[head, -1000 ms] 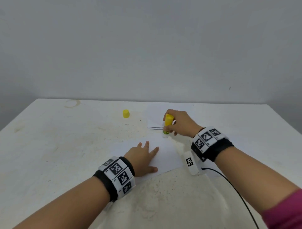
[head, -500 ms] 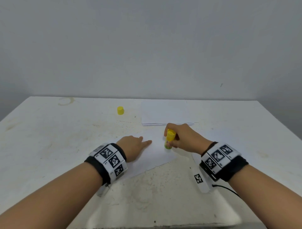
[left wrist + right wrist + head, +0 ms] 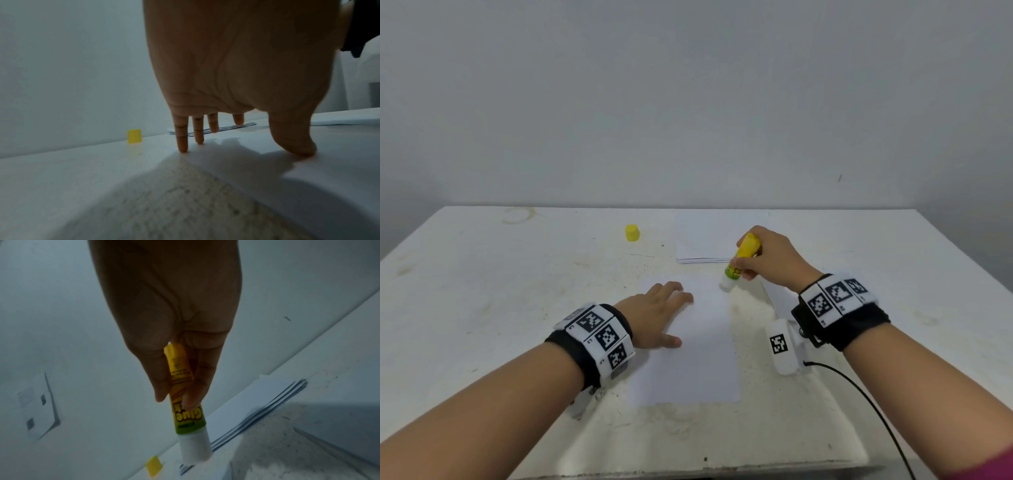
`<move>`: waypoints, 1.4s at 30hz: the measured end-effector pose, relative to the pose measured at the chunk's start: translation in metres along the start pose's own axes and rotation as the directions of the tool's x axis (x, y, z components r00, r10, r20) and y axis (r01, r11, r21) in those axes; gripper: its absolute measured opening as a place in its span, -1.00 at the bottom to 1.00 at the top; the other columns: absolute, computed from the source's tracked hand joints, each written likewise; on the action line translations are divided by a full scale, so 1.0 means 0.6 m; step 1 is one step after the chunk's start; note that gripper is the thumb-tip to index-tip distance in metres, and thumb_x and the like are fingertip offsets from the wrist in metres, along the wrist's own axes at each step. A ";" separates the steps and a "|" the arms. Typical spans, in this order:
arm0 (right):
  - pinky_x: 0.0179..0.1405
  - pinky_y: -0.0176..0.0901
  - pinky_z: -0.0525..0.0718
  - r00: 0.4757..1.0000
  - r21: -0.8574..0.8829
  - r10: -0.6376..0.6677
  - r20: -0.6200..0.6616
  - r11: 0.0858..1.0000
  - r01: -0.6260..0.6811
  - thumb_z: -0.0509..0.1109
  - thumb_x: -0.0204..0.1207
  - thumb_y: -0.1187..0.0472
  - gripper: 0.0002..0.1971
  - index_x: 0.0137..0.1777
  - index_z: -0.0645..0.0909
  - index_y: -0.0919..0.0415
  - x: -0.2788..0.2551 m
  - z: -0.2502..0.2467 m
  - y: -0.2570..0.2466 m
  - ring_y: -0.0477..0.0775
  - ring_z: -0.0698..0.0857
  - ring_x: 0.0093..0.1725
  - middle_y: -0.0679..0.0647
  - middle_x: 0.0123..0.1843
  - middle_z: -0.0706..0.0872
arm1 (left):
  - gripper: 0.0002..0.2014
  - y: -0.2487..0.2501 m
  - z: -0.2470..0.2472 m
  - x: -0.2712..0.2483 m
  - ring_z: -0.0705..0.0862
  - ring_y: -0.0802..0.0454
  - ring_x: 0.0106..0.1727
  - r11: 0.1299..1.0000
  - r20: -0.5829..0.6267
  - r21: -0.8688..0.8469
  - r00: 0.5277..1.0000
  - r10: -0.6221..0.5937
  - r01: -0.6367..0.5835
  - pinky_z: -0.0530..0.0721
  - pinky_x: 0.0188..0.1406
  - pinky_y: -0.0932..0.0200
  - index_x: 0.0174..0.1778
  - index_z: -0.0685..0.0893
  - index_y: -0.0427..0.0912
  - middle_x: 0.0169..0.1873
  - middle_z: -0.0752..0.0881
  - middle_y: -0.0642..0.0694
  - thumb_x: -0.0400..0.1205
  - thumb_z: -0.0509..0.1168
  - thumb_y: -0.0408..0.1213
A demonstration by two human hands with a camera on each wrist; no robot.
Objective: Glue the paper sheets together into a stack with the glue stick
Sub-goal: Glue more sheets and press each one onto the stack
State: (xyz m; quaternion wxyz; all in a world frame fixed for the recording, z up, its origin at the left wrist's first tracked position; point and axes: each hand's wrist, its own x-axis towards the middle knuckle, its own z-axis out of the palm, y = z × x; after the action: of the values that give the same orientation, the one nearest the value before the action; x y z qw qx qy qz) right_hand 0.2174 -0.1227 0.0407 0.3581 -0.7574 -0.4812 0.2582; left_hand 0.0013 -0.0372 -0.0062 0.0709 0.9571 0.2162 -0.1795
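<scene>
A single white paper sheet (image 3: 698,346) lies in front of me on the table. My left hand (image 3: 657,317) rests on its left part with straight, spread fingers (image 3: 183,138) pressing down. My right hand (image 3: 767,260) grips a yellow and green glue stick (image 3: 739,263), tilted, its white tip down at the sheet's far right corner. In the right wrist view the glue stick (image 3: 185,394) sits between thumb and fingers, its white end just over the paper. A stack of white sheets (image 3: 705,236) lies farther back.
The yellow cap (image 3: 632,232) of the glue stick stands on the white table (image 3: 482,291) left of the stack; the cap (image 3: 134,136) also shows in the left wrist view. A black cable (image 3: 866,404) runs from my right wrist toward the near edge.
The right hand moved the glue stick back from the sheet's near part to its far right corner. The left hand shifted on the sheet and still presses it flat.
</scene>
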 end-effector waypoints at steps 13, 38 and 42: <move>0.07 -0.02 0.65 0.967 -0.196 -0.121 0.224 0.966 0.166 0.36 0.58 0.27 -0.74 0.25 0.49 0.23 0.058 0.099 -0.043 0.14 0.61 -0.05 0.28 0.15 0.66 | -0.26 0.010 0.004 0.001 0.07 -0.06 0.66 0.997 0.000 0.024 0.997 -0.071 0.071 0.39 0.49 -0.07 0.65 0.11 -0.16 0.68 -0.01 -0.14 0.67 0.16 0.17; -0.20 -0.26 0.60 0.816 -0.465 0.006 0.578 0.824 0.324 0.39 0.58 0.22 -0.82 0.14 0.54 0.06 -0.083 -0.025 0.001 -0.21 0.61 -0.30 -0.25 -0.27 0.57 | -0.35 0.000 -0.016 0.009 0.23 -0.05 0.56 0.997 0.045 0.075 0.999 -0.027 0.023 0.53 0.33 -0.01 0.67 0.08 0.13 0.58 0.14 -0.11 0.68 0.18 0.07; -0.15 -0.22 0.62 0.852 -0.431 -0.032 0.523 0.852 0.297 0.42 0.55 0.20 -0.81 0.13 0.57 0.06 -0.077 -0.028 -0.012 -0.22 0.62 -0.27 -0.24 -0.23 0.59 | -0.34 -0.001 -0.015 0.005 0.15 -0.11 0.54 0.983 0.014 0.179 0.999 -0.039 0.036 0.49 0.30 -0.03 0.62 0.18 0.07 0.57 0.07 -0.14 0.63 0.17 0.19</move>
State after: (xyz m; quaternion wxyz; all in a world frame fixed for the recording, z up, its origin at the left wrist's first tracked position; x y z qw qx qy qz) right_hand 0.2073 -0.1677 0.0590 0.0364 -0.6852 -0.6719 0.2787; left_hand 0.0062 -0.0335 0.0009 -0.0167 0.9538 0.2166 -0.2076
